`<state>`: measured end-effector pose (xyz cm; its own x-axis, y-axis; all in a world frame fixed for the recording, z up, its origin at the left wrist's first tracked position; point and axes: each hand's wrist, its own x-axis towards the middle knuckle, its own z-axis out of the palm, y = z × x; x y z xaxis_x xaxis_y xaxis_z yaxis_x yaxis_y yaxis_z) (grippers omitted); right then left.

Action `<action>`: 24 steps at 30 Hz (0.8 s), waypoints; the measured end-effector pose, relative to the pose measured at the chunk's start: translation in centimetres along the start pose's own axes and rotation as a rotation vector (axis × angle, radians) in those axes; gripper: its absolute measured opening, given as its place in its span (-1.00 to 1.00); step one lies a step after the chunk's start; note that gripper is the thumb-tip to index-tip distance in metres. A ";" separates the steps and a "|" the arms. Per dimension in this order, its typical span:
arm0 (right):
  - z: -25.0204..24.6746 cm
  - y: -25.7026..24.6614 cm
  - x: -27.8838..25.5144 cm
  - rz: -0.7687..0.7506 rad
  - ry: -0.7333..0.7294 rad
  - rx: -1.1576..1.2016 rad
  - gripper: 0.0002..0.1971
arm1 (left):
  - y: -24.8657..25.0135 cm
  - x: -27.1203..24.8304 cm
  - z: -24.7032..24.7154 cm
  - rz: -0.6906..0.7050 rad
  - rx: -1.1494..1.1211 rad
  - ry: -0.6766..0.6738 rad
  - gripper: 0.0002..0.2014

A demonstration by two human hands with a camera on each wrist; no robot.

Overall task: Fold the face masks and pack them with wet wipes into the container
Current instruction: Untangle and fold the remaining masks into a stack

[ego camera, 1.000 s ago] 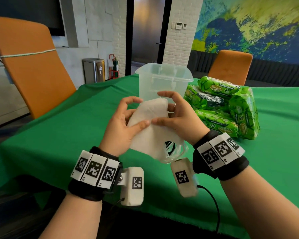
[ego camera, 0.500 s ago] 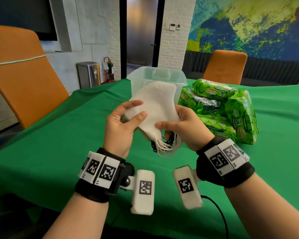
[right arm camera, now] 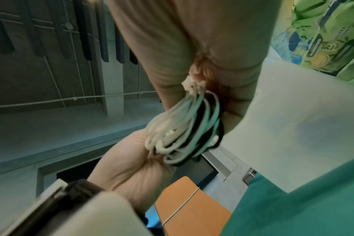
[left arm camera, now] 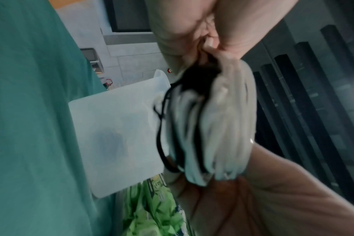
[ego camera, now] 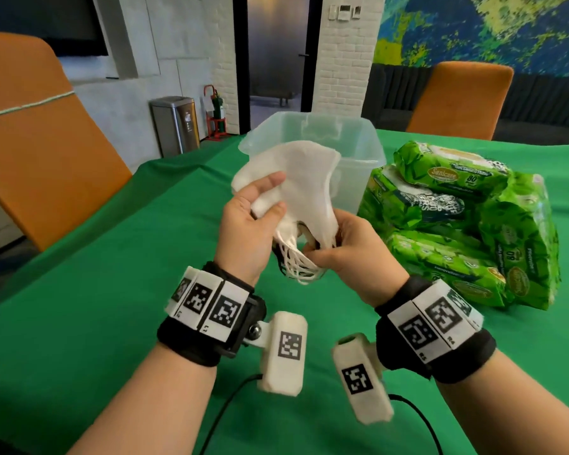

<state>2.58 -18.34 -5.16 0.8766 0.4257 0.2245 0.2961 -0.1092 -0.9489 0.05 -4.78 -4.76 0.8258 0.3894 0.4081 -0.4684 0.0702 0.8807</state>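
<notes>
Face masks (ego camera: 304, 178), a white bundle with dangling ear loops (ego camera: 298, 267), were held above the table's (ego camera: 79, 290) middle, in front of the container (ego camera: 358, 152). Left hand (ego camera: 247, 231) pinched the upper fold; right hand (ego camera: 349, 254) clamped the bundle's lower end beside the loops. Container looked empty, judged through its cloudy wall. Wet wipes (ego camera: 457, 221) remained stacked on the table beside it. Packing judged not yet begun.

Matt cloth masks (ego camera: 304, 178), translucent plastic container (ego camera: 358, 165), seemingly glossy film wipe packs (ego camera: 457, 205).
</notes>
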 end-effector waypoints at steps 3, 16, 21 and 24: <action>-0.9 -0.3 1.9 0.033 -0.057 -0.012 -0.65 | -0.3 1.9 0.5 -0.041 0.043 -0.037 -0.54; -10.7 -3.3 12.7 0.707 0.314 -0.083 -0.54 | 5.4 10.2 2.9 -0.199 0.034 -0.105 -0.54; -10.8 -3.8 14.4 0.674 0.287 -0.101 -0.86 | 6.7 13.1 3.8 -0.223 0.113 -0.118 -0.50; -10.8 -4.1 14.1 0.628 0.232 -0.218 -0.89 | 7.4 14.5 4.4 -0.253 0.159 -0.125 -0.47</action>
<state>17.84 -21.58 4.27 0.9577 0.0228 -0.2869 -0.2449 -0.4592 -0.8539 9.95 -2.65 8.68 0.9466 0.2613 0.1889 -0.1962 0.0018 0.9806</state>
